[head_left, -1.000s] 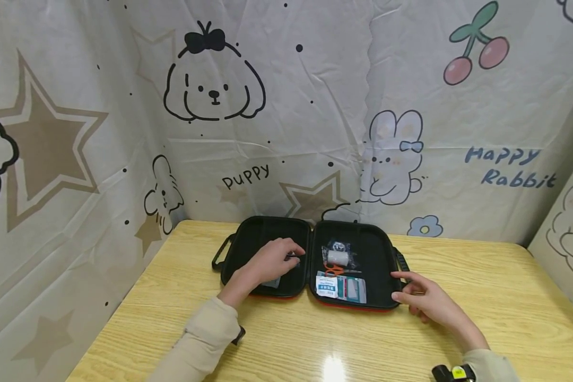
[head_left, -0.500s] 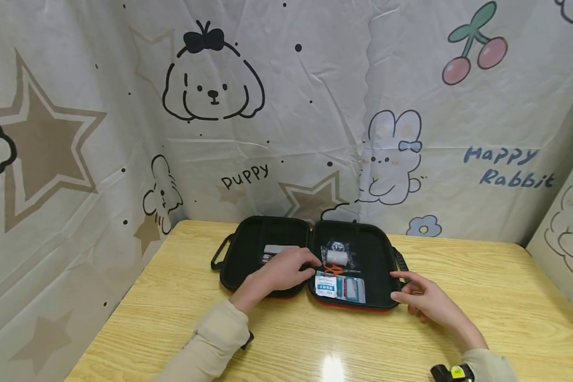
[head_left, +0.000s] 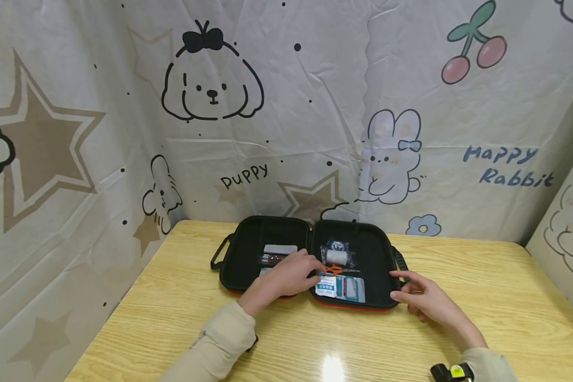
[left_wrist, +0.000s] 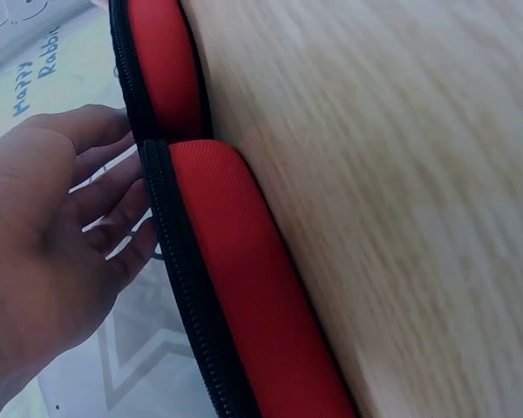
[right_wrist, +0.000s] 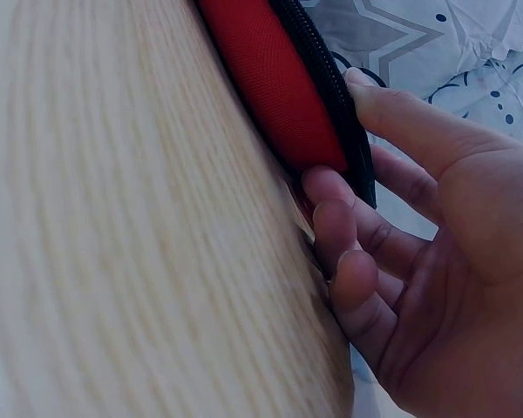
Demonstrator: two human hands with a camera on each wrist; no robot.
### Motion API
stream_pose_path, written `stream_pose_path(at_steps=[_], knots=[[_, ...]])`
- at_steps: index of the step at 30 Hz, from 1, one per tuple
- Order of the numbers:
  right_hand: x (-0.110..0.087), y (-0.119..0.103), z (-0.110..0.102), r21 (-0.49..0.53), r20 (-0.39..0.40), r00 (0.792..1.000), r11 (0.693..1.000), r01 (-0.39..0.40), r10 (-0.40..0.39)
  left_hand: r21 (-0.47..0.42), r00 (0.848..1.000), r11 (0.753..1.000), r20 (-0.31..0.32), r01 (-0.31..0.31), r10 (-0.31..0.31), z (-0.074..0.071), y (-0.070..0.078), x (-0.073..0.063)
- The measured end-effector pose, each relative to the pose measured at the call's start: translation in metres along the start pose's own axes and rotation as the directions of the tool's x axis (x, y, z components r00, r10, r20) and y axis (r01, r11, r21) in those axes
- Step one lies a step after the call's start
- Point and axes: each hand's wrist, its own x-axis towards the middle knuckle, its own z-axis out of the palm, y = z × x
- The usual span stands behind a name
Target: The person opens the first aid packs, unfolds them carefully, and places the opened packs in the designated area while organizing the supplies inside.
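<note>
An opened first-aid case (head_left: 379, 270), black inside and red outside, lies flat on the table. My left hand (head_left: 293, 273) reaches over its hinge, fingertips close to the orange-handled scissors (head_left: 335, 269) and a white-and-blue packet (head_left: 326, 286) in the right half. Its fingers are loosely bent, and nothing shows between them in the left wrist view. My right hand (head_left: 430, 302) grips the case's right side; in the right wrist view the thumb lies on the black zip edge (right_wrist: 336, 83) and the other fingers curl under the red shell (right_wrist: 275, 78).
Also in the right half lie a white roll (head_left: 336, 258) in clear wrap and a green-edged packet (head_left: 353, 289). The left half holds a pale strip (head_left: 279, 249) and a dark slim packet (head_left: 271, 258). Carry handles (head_left: 219, 253) stick out at both sides. A printed curtain hangs behind.
My left hand has moved right, from above the left half to the hinge and the right half's near items. The pale strip and dark packet have come into sight. My right hand stays put.
</note>
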Motion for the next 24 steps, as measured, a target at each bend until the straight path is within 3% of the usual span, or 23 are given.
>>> stream_pose_path(at_steps=[11,24], knots=[[-0.0015,-0.0025,-0.0001,0.001,-0.002,1.0,1.0,-0.013,0.013,-0.023,0.998,0.999,0.045,0.044,-0.043,0.0023,0.0032,0.0015],[-0.0016,-0.0027,-0.0003,-0.005,-0.004,1.0,1.0,-0.013,0.013,-0.036,0.999,0.998,-0.01,0.048,-0.049,0.0021,0.0047,0.0019]])
